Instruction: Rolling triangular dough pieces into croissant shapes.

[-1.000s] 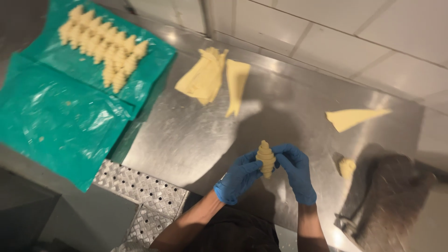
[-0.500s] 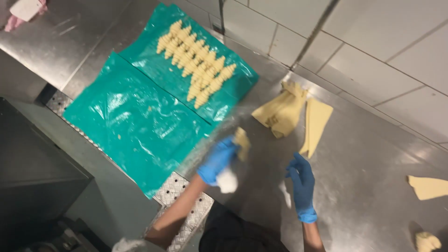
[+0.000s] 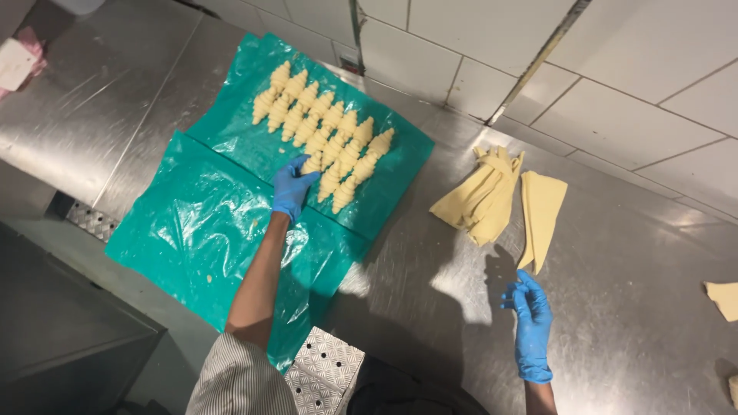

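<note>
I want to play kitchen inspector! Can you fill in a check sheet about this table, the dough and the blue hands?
Surface: steel worktable, shiny, partly covered by green plastic sheets.
Job's things: rows of rolled raw croissants on the far sheet; pile of cut dough triangles; single dough triangle beside it.
Clutter: dough piece at right edge.
Grippers: left hand, blue-gloved, at the croissant rows; right hand, blue-gloved, open, holding nothing.
Cables: nothing seen.
Surroundings: white tiled wall; perforated metal plate.

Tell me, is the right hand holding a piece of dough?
No, the right hand is empty above the bare steel table, just below a flat dough triangle.
</note>
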